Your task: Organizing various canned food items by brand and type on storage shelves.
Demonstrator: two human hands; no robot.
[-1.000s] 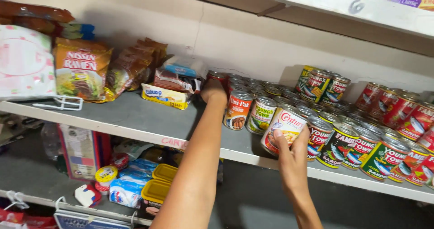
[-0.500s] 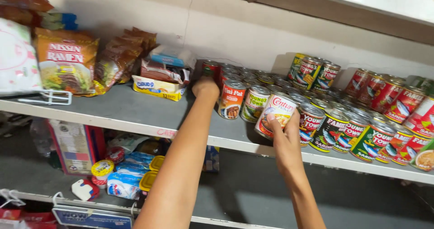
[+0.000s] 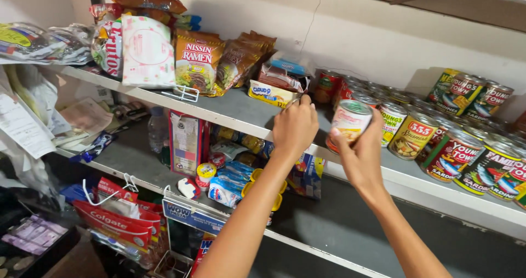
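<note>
At the far left, clear plastic bags (image 3: pixel 49 42) and paper sheets (image 3: pixel 22 127) hang over the end of the grey shelf (image 3: pixel 230 111). On that shelf stand a pink and white pack (image 3: pixel 147 50), an orange noodle packet (image 3: pixel 198 61) and brown snack pouches (image 3: pixel 241 58), with a wire rack edge (image 3: pixel 183 93) in front of them. A yellow and white snack box (image 3: pixel 270 94) lies flat further along, a red and blue packet (image 3: pixel 285 72) resting behind it.

The left hand (image 3: pixel 295 127) is raised in front of the shelf edge, just right of the snack box, its fingers curled together with the knuckles up; whether it grips anything cannot be told from this side. Beside it, the right hand (image 3: pixel 361 154) wraps its fingers around a white and red can (image 3: pixel 349 122), held tilted just above the shelf's front edge and close to the left hand.

To the right, rows of cans (image 3: pixel 455 152) fill the shelf, among them a yellow can (image 3: pixel 412 137) and 3 stacked cans (image 3: pixel 466 94) at the back wall. On the lower shelf (image 3: pixel 329 223) sit a red carton (image 3: pixel 186 141), blue packets (image 3: pixel 230 179) and yellow containers (image 3: pixel 263 187). Red toothpaste sachets (image 3: pixel 118 223) hang below.
</note>
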